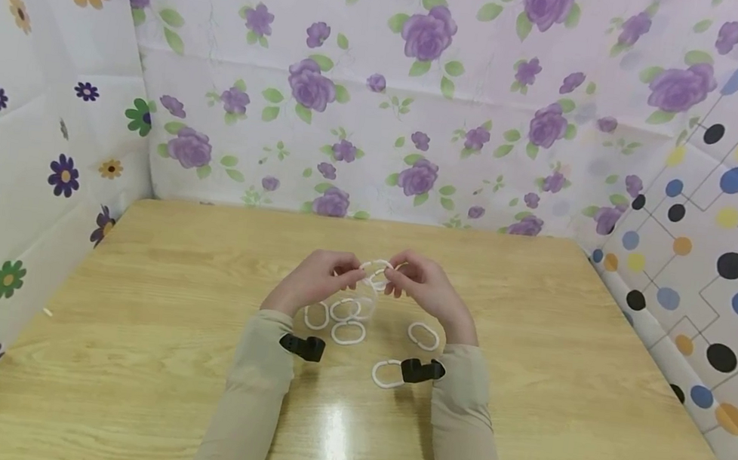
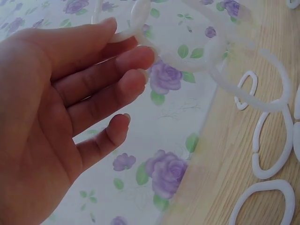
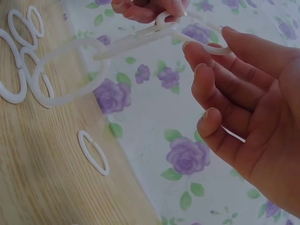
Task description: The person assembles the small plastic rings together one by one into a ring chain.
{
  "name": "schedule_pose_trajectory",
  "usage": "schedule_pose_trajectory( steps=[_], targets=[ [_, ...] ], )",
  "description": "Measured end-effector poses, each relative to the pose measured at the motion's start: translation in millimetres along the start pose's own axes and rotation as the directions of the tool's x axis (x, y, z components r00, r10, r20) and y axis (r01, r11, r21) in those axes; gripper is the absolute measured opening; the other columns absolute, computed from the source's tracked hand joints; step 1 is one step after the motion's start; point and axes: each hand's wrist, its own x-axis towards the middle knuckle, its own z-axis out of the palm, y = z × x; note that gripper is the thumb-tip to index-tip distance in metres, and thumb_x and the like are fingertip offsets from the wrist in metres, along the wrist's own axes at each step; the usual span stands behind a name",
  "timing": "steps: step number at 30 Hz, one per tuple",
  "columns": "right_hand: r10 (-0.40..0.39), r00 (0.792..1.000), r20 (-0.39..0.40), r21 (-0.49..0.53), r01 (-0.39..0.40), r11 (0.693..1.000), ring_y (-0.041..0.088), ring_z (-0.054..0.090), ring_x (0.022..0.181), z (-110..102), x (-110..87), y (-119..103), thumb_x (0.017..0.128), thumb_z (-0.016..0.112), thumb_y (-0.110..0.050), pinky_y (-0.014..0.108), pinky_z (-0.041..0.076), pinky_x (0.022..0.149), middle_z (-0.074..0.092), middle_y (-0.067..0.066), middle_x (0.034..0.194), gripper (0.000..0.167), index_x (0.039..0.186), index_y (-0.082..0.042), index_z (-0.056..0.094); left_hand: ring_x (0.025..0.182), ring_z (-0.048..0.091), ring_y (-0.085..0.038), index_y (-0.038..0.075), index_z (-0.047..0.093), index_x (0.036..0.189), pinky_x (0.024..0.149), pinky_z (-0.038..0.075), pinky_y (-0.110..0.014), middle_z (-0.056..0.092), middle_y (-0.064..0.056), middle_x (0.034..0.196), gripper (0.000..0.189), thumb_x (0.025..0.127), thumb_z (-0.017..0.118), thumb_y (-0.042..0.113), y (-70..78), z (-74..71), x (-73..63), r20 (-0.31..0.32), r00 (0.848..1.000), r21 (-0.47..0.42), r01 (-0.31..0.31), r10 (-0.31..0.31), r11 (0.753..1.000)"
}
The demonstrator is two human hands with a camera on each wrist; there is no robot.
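Observation:
Between my hands is a white plastic chain link point(image 1: 376, 262), an oval ring. My left hand point(image 1: 314, 278) pinches its left side between thumb and fingertips. The thumb and index finger of my right hand point(image 1: 429, 288) pinch its right side. In the right wrist view, a second white link point(image 3: 136, 36) passes through near the left fingertips, and a third link point(image 3: 70, 99) hangs from that one. Both hands are raised above the table, the lower fingers loosely bent. Fingertips partly hide the pinched spots.
Several loose white links lie on the wooden table point(image 1: 186, 391): a cluster below my left hand, including one link point(image 1: 347, 344), one link point(image 1: 414, 326) below the right hand, and another link point(image 1: 375, 372) partly behind a black wrist mount point(image 1: 421, 371). Patterned cloth point(image 1: 250, 133) surrounds the table.

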Motion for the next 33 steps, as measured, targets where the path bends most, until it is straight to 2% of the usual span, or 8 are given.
schedule_pose_trajectory(
  steps=[4,7,11,15,19,23,27,33],
  targets=[
    [0.007,0.999,0.051,-0.028,-0.006,1.0,0.044,0.06,0.077,0,-1.6,4,0.099,0.057,-0.018,0.03,0.042,0.068,0.069,0.02,0.082,0.015,0.107,-0.005,0.056,0.074,0.06,-0.014,0.009,0.07,0.099,0.07,0.049,-0.029,0.069,-0.006,0.081,0.022,0.097,0.058,0.028,0.5,-1.8,-2.0,-0.053,0.998,-0.003,0.03,-0.03,1.0],
    [0.052,0.99,0.13,-0.093,-0.04,0.995,0.043,0.061,0.082,2,-2.7,11,0.099,0.055,-0.021,0.031,0.044,0.071,0.07,0.02,0.087,0.022,0.114,-0.005,0.055,0.073,0.059,-0.014,0.008,0.07,0.1,0.068,0.047,-0.028,0.068,-0.006,0.08,0.025,0.097,0.058,0.029,0.8,-2.8,-4.3,-0.092,0.994,0.006,0.064,-0.063,0.998],
    [0.145,0.955,0.257,-0.23,-0.085,0.969,0.031,0.066,0.085,6,-3.6,16,0.098,0.056,-0.024,0.034,0.049,0.075,0.071,0.017,0.094,0.03,0.12,-0.003,0.055,0.072,0.057,-0.014,0.008,0.07,0.1,0.065,0.045,-0.027,0.068,-0.007,0.081,0.023,0.097,0.059,0.028,-0.1,-4.2,-5.1,-0.136,0.988,0.016,0.073,-0.07,0.997],
    [0.224,0.914,0.338,-0.35,-0.099,0.931,0.019,0.065,0.09,11,-3.6,16,0.095,0.06,-0.025,0.034,0.05,0.083,0.07,0.01,0.1,0.027,0.116,-0.008,0.06,0.075,0.059,-0.015,0.01,0.069,0.1,0.066,0.046,-0.027,0.068,-0.008,0.083,0.02,0.098,0.058,0.027,-0.3,-5.9,-4.8,-0.174,0.982,0.014,0.078,-0.075,0.997],
    [0.26,0.89,0.374,-0.421,-0.087,0.903,0.014,0.062,0.09,17,-1.5,14,0.093,0.062,-0.025,0.033,0.048,0.084,0.07,0.006,0.1,0.023,0.111,-0.011,0.062,0.076,0.06,-0.016,0.011,0.069,0.1,0.066,0.047,-0.028,0.069,-0.007,0.085,0.02,0.098,0.057,0.027,-0.5,-7.1,-4.0,-0.199,0.977,0.007,0.08,-0.077,0.997],
    [0.252,0.877,0.409,-0.454,-0.044,0.89,0.012,0.06,0.086,27,2.8,15,0.089,0.067,-0.022,0.028,0.047,0.081,0.069,0.007,0.097,0.026,0.111,-0.009,0.062,0.076,0.061,-0.017,0.01,0.07,0.098,0.066,0.047,-0.027,0.069,-0.006,0.084,0.02,0.098,0.058,0.026,-1.9,-7.3,-3.6,-0.202,0.978,0.008,0.059,-0.056,0.998],
    [0.239,0.868,0.436,-0.454,-0.018,0.891,0.01,0.054,0.078,39,6.5,16,0.084,0.073,-0.019,0.023,0.044,0.074,0.064,0.005,0.088,0.034,0.113,-0.008,0.059,0.075,0.06,-0.016,0.01,0.069,0.097,0.067,0.047,-0.027,0.069,-0.006,0.083,0.02,0.098,0.058,0.026,-2.1,-7.3,-3.8,-0.195,0.98,0.01,0.053,-0.05,0.999],
    [0.248,0.861,0.444,-0.445,-0.028,0.895,0.009,0.048,0.069,51,8.4,14,0.079,0.077,-0.013,0.02,0.039,0.066,0.052,-0.002,0.076,0.041,0.114,-0.008,0.055,0.076,0.06,-0.016,0.01,0.069,0.098,0.067,0.047,-0.027,0.069,-0.006,0.083,0.02,0.098,0.058,0.026,-4.1,-6.8,-3.6,-0.191,0.979,0.006,0.069,-0.067,0.998]
  ],
)
